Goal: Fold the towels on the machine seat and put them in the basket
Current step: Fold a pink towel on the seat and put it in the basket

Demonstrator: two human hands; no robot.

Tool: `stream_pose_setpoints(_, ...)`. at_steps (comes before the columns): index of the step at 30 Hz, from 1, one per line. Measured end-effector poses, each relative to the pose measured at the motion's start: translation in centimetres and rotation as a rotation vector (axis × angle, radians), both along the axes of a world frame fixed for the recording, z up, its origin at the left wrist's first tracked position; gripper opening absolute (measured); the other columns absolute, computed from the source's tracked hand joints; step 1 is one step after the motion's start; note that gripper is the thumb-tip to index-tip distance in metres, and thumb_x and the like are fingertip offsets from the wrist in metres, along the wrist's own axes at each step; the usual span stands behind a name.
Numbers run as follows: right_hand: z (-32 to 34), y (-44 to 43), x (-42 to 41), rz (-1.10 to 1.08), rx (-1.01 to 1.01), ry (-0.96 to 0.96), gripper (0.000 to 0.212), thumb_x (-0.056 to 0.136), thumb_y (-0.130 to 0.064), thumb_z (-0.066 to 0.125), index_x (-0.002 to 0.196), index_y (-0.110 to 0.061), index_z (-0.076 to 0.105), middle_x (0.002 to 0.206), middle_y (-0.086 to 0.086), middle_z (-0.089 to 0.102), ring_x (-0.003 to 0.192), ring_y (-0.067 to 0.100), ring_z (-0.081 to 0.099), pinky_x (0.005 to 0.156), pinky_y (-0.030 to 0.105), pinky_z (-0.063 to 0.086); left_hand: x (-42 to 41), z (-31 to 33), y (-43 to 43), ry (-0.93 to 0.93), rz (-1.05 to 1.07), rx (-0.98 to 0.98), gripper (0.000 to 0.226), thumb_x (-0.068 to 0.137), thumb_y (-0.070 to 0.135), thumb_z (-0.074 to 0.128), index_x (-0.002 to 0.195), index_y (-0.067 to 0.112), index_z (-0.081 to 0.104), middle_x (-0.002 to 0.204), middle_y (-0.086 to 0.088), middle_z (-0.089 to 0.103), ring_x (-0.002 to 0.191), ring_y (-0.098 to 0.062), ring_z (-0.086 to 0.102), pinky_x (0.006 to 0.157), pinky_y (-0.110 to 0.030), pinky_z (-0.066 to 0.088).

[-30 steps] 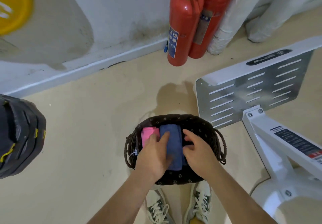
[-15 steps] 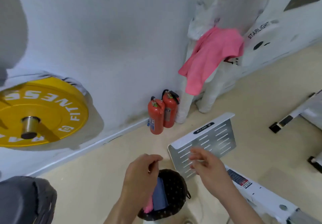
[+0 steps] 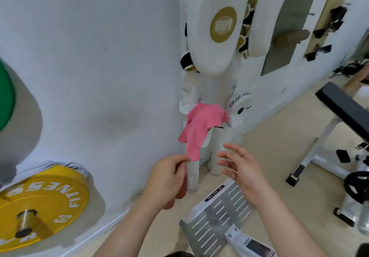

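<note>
Where white wall [image 3: 99, 57] meets beige floor [image 3: 269, 157], pink towel [image 3: 201, 123] drapes pad [image 3: 240, 115]; left hand [image 3: 167, 178] curled, grip unclear; right hand [image 3: 241, 167] splayed.

Left hand [image 3: 167, 176], right hand [image 3: 241, 169] up near pink towel [image 3: 201, 125]

Looks onto a white wall [image 3: 99, 57] and a beige floor [image 3: 269, 153] under soft, even light. Takes in a yellow weight plate [image 3: 40, 206] low on the left, white strike pads [image 3: 211, 27] hanging in the corner, a black-topped bench [image 3: 343, 107] on white legs at right, and a slotted metal footplate [image 3: 215, 216] below.
</note>
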State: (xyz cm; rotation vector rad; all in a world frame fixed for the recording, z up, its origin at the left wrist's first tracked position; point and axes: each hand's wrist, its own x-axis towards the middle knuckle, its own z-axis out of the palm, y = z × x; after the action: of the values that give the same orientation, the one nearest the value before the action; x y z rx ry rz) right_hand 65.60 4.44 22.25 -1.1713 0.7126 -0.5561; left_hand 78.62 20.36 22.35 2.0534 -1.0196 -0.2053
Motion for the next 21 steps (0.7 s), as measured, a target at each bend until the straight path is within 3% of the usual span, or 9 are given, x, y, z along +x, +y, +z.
stream_pose_setpoints(5, -0.7, -8.8, 3.3, -0.013, 0.246, -0.047, 0.030, 0.094, -0.006, 0.052, 0.122, -0.013, 0.055, 0.103, 0.014, 0.068, 0.081, 0.022, 0.067, 0.068, 0.031, 0.051, 3.6, -0.3, -8.6, -0.258, -0.075, 0.119, 0.031, 0.091, 0.016, 0.050, 0.115, 0.024, 0.067, 0.115, 0.004, 0.062, 0.109, -0.015, 0.053, 0.090, -0.017, 0.035)
stream_pose_setpoints(7, -1.8, -12.5, 5.4, 0.012, 0.253, -0.013, 0.037, 0.093, -0.001, 0.051, 0.127, -0.015, 0.052, 0.102, 0.015, 0.065, 0.084, 0.023, 0.062, 0.069, 0.031, 0.050, 5.2, -1.7, -13.0, -0.323, -0.080, 0.183, 0.034, 0.090, 0.017, 0.048, 0.119, 0.023, 0.065, 0.120, 0.000, 0.057, 0.113, -0.021, 0.047, 0.096, -0.026, 0.039)
stream_pose_setpoints(11, -5.3, -19.9, 10.4, 0.109, 0.227, 0.105, 0.055, 0.089, 0.005, 0.048, 0.132, -0.029, 0.045, 0.079, 0.010, 0.054, 0.073, 0.017, 0.050, 0.065, 0.029, 0.049, 8.2, -6.1, -22.4, -0.356, -0.051, 0.432, 0.042, 0.090, 0.020, 0.045, 0.130, 0.030, 0.053, 0.151, -0.011, 0.028, 0.136, -0.030, 0.023, 0.102, -0.040, 0.040)
stream_pose_setpoints(14, -8.7, -24.1, 13.9, 0.172, 0.262, 0.188, 0.065, 0.085, 0.009, 0.041, 0.128, -0.040, 0.041, 0.063, 0.003, 0.047, 0.058, 0.013, 0.047, 0.062, 0.029, 0.048, 10.0, -9.8, -27.6, -0.323, -0.042, 0.560, 0.051, 0.087, 0.019, 0.048, 0.134, 0.039, 0.043, 0.155, -0.018, 0.015, 0.141, -0.040, 0.012, 0.106, -0.049, 0.034)
stream_pose_setpoints(18, -12.5, -27.7, 17.7, 0.215, 0.281, 0.214, 0.062, 0.092, 0.005, 0.034, 0.133, -0.041, 0.043, 0.079, 0.003, 0.048, 0.056, 0.009, 0.046, 0.061, 0.027, 0.043, 11.5, -13.1, -31.4, -0.195, 0.055, 0.695, 0.059, 0.090, 0.025, 0.046, 0.145, 0.036, 0.027, 0.159, -0.008, -0.001, 0.142, -0.036, 0.007, 0.111, -0.050, 0.028)
stream_pose_setpoints(21, -14.3, -28.9, 19.8, 0.252, 0.303, 0.198, 0.070, 0.082, 0.012, 0.032, 0.129, -0.036, 0.051, 0.113, 0.001, 0.059, 0.076, 0.011, 0.048, 0.066, 0.026, 0.046, 12.1, -13.9, -32.4, -0.120, 0.126, 0.700, 0.068, 0.092, 0.028, 0.044, 0.151, 0.026, 0.009, 0.160, 0.003, -0.002, 0.144, -0.026, 0.009, 0.112, -0.046, 0.027)
